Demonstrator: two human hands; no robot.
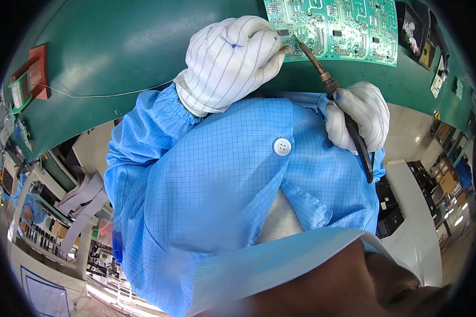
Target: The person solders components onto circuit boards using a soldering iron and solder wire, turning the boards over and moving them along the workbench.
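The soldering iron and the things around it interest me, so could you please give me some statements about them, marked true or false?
1. The right hand holds the soldering iron. True.
2. Both hands are bare. False: the right hand and the left hand wear white striped gloves.
3. A thin wire runs from the spool toward the left sleeve. True.
4. The iron's tip points away from the circuit board. False: it is over the circuit board.
5. The circuit board is red. False: it is green.
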